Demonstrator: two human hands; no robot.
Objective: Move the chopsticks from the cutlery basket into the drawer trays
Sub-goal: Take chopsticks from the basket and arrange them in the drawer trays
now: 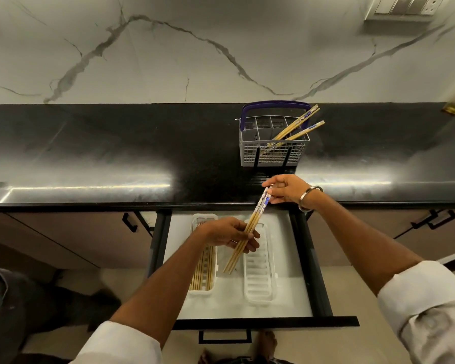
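Held over the open black-framed drawer (pixel 310 261): bundle of slim bamboo chopsticks with blue-patterned tops (pixel 248 228), left hand (pixel 225 233) curled around mid-shaft, right hand (pixel 286 189) pinching the decorated ends. More left in the grey wire cutlery basket (pixel 272 151) behind the drawer. Light, stiff, probably slippery; best gripped mid-shaft.

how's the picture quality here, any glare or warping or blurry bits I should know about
Head view: bright glare streaks run along the black countertop front; wide-angle warping bows the counter edge and splays the drawer sides; corners are soft, the wall switch plate is blurred; the held chopsticks are fairly sharp.
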